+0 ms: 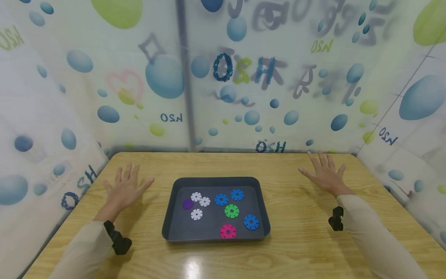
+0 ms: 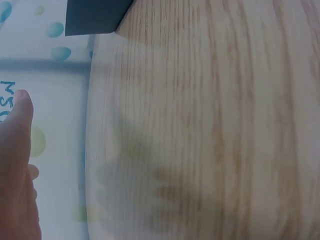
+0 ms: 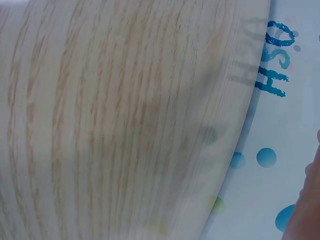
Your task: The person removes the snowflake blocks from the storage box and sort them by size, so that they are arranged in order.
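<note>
At the bottom centre of the head view, a dark tray [image 1: 174,201] sits on the wooden table [image 1: 296,240], holding coloured toy gears [image 1: 231,211]. Farther up, the left hand [image 1: 126,188] lies flat with fingers spread at centre left, and the right hand [image 1: 325,174] likewise at centre right, both holding nothing.

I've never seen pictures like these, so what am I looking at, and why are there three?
A person sits at a wooden table. The big picture comes from a camera on their head. The two blurry ones come from cameras strapped to their wrists, so they show mostly tabletop close up. The left hand and right hand lie flat and spread on the table, holding nothing. Between them is a dark tray with little toothed discs: three white, three blue, one purple, one green and one pink.
</note>
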Demonstrator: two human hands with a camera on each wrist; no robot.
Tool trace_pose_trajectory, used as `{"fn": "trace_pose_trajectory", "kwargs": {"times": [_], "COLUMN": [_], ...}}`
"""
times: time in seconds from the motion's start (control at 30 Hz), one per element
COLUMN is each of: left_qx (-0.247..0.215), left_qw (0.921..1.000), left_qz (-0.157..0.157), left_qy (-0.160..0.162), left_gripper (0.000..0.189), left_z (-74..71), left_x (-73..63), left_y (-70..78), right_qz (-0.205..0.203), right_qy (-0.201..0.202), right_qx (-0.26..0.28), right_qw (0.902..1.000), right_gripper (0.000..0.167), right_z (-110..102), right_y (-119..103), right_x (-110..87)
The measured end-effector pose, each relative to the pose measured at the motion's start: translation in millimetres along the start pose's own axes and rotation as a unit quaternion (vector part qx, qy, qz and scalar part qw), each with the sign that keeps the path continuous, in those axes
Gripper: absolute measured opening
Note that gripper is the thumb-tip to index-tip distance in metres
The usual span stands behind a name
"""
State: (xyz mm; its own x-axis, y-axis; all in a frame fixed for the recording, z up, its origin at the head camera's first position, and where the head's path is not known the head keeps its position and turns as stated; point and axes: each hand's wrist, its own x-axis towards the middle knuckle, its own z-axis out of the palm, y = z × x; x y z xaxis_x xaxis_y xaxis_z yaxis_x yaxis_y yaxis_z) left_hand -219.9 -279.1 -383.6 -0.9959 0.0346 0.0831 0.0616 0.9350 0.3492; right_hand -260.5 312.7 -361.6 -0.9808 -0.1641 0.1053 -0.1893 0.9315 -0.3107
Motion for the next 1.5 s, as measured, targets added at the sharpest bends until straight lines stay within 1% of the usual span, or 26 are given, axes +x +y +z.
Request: {"fn": "trace_pose_trajectory", "kwargs": {"times": [0.17, 0.3, 0.37, 0.4, 0.47, 0.5, 0.53, 0.57, 0.63, 0.7, 0.77, 0.8, 0.83, 0.9, 0.97, 1.07, 1.2, 1.37, 1.43, 1.5], "left_qx": [-0.001, -0.014, -0.032, -0.049, -0.105, -0.14, -0.179, -0.221, -0.306, -0.37, -0.415, -0.43, -0.441, -0.453, -0.46, -0.473, -0.489, -0.489, -0.491, -0.493], "left_qw": [1.0, 0.9998, 0.9993, 0.9983, 0.9933, 0.9886, 0.9821, 0.9733, 0.9493, 0.9244, 0.9027, 0.8943, 0.888, 0.8811, 0.8772, 0.8701, 0.8603, 0.8588, 0.8573, 0.8555], "left_qz": [0.003, 0.01, 0.021, 0.03, 0.048, 0.055, 0.059, 0.059, 0.043, 0.017, -0.003, -0.012, -0.02, -0.026, -0.033, -0.03, -0.03, -0.03, -0.03, -0.032], "left_qy": [-0.005, -0.004, 0.005, 0.011, 0.012, 0.006, -0.003, -0.019, -0.057, -0.09, -0.114, -0.122, -0.128, -0.134, -0.135, -0.136, -0.142, -0.149, -0.152, -0.154], "left_gripper": [0.091, 0.088, 0.083, 0.08, 0.073, 0.07, 0.066, 0.063, 0.059, 0.055, 0.052, 0.051, 0.05, 0.05, 0.05, 0.051, 0.05, 0.049, 0.05, 0.049], "left_z": [0.4, 0.3, 1.1, 1.8, 3.5, 4.4, 5.3, 6.6, 9.1, 12.5, 16.9, 19.1, 21.1, 24.4, 26.5, 28.5, 30.2, 31.4, 32.0, 32.3], "left_x": [0.3, -0.1, -1.2, -2.0, -4.3, -6.0, -7.6, -9.3, -12.8, -16.3, -18.8, -19.7, -20.7, -22.2, -22.8, -22.4, -20.6, -19.1, -18.5, -18.0], "left_y": [1.5, 9.2, 15.6, 19.3, 27.0, 31.1, 34.9, 38.2, 43.3, 47.0, 49.4, 50.3, 51.4, 53.4, 55.2, 56.3, 55.8, 54.0, 53.0, 52.3], "right_qz": [0.0, -0.005, -0.015, -0.021, -0.041, -0.057, -0.075, -0.094, -0.13, -0.158, -0.17, -0.173, -0.177, -0.19, -0.206, -0.228, -0.248, -0.26, -0.266, -0.277], "right_qy": [-0.002, -0.005, -0.006, -0.01, -0.013, -0.011, -0.009, -0.008, -0.013, -0.028, -0.054, -0.069, -0.083, -0.11, -0.137, -0.174, -0.221, -0.294, -0.323, -0.342], "right_qx": [-0.001, 0.002, 0.003, 0.005, 0.011, 0.015, 0.023, 0.032, 0.066, 0.109, 0.15, 0.169, 0.183, 0.195, 0.198, 0.199, 0.193, 0.177, 0.17, 0.159], "right_qw": [1.0, 1.0, 0.9999, 0.9997, 0.999, 0.9982, 0.9969, 0.995, 0.9892, 0.981, 0.9725, 0.9679, 0.9634, 0.9559, 0.9484, 0.9371, 0.9233, 0.9029, 0.8924, 0.8835], "right_gripper": [0.081, 0.081, 0.08, 0.08, 0.079, 0.078, 0.076, 0.074, 0.069, 0.065, 0.061, 0.059, 0.057, 0.053, 0.049, 0.045, 0.043, 0.043, 0.042, 0.039], "right_z": [0.8, -1.6, -2.1, -2.4, -1.7, -0.6, 0.6, 1.9, 3.8, 5.7, 6.2, 6.5, 7.1, 8.4, 9.8, 12.1, 16.9, 25.7, 29.5, 33.0], "right_y": [2.0, -0.4, -3.6, -6.2, -13.6, -18.6, -24.4, -31.3, -47.6, -65.4, -83.9, -92.7, -100.8, -116.1, -129.4, -145.6, -161.1, -172.9, -176.6, -180.6], "right_x": [-0.5, -2.1, -3.1, -4.0, -6.4, -7.5, -8.7, -9.8, -12.1, -13.5, -15.0, -15.7, -16.1, -16.0, -15.6, -13.8, -8.5, 3.7, 8.8, 13.4]}}
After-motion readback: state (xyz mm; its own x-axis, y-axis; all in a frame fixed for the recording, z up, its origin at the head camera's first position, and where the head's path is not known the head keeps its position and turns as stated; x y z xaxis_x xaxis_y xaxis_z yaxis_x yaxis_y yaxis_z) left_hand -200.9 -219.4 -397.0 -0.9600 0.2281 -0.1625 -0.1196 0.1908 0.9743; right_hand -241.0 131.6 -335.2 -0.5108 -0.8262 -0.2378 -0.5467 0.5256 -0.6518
